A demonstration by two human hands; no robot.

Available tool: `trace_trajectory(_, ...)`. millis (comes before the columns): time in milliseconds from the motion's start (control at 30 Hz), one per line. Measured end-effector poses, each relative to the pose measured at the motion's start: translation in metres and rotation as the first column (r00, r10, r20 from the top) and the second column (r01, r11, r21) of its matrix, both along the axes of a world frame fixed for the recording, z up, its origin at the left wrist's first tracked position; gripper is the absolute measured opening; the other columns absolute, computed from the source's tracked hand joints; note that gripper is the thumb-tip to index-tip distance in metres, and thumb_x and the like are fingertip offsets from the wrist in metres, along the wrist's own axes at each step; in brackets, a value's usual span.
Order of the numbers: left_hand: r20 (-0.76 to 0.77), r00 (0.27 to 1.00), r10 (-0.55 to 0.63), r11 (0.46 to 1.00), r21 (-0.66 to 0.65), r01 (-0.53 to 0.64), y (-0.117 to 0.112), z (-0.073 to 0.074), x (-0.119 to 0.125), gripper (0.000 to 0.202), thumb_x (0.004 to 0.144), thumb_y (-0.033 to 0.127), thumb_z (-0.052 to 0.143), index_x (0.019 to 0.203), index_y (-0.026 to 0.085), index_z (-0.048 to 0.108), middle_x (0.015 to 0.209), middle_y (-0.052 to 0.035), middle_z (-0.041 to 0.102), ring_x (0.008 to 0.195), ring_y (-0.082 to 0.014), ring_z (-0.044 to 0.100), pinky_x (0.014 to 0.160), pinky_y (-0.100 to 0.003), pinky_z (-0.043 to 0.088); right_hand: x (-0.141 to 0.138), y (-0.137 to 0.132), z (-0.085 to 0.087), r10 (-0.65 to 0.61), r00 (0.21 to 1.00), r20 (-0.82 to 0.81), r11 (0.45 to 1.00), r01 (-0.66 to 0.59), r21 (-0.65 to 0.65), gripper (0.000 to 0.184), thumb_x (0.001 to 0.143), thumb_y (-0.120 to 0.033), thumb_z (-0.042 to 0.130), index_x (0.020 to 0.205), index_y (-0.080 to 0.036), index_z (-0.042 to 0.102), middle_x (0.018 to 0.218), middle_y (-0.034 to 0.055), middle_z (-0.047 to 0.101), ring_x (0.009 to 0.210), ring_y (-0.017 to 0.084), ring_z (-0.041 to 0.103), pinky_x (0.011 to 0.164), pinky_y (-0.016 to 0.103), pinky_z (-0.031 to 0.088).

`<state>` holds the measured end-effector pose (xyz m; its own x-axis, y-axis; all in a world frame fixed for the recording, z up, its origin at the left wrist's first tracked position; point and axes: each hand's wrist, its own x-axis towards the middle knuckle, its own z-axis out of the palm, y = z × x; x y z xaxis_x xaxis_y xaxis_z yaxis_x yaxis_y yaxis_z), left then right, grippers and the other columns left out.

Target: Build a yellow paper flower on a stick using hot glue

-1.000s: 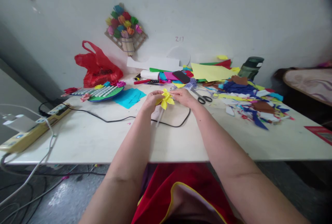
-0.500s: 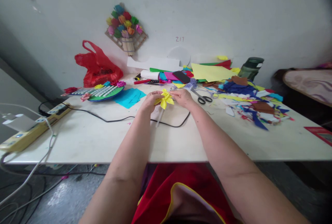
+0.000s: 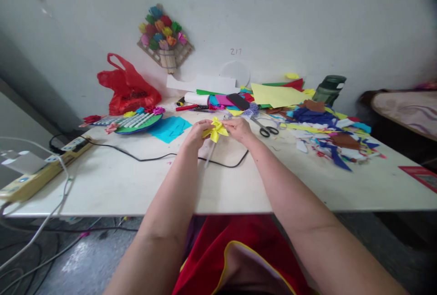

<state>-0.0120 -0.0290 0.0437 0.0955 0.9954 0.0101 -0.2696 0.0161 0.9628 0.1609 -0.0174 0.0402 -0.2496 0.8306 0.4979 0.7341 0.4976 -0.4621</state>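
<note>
A yellow paper flower with several pointed petals is held between my two hands just above the white table. My left hand pinches its left side with fingers closed. From the right, my right hand grips a petal edge between thumb and fingertips. A thin whitish stick slants down toward me from under the flower. Below it a black cable runs across the table. Dark-handled scissors lie just right of my right hand.
Blue paper and a green round board with rolled paper lie left. A red plastic bag stands behind them. Paper scraps and a green bottle are at right. A power strip lies along the left edge.
Both hands stay on the yellow flower in nearly the same place. The whole view has shifted very slightly.
</note>
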Motion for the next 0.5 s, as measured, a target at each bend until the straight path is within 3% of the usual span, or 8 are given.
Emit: trace_trajectory(500, 0.058, 0.998, -0.027, 1.0, 0.006, 0.027, 0.0036, -0.0046, 0.0005, 0.021, 0.051, 0.019, 0.067, 0.069, 0.016, 0.056, 0.06, 0.0005, 0.057, 0.053, -0.0122, 0.056, 0.051, -0.023, 0.042, -0.0044, -0.0039, 0.0029, -0.075, 0.993, -0.086, 0.996, 0.071, -0.049, 0.025, 0.08, -0.025, 0.061, 0.099, -0.03, 0.076, 0.088, -0.0009, 0.076, 0.081, 0.017, 0.066, 0.069, 0.025, 0.047)
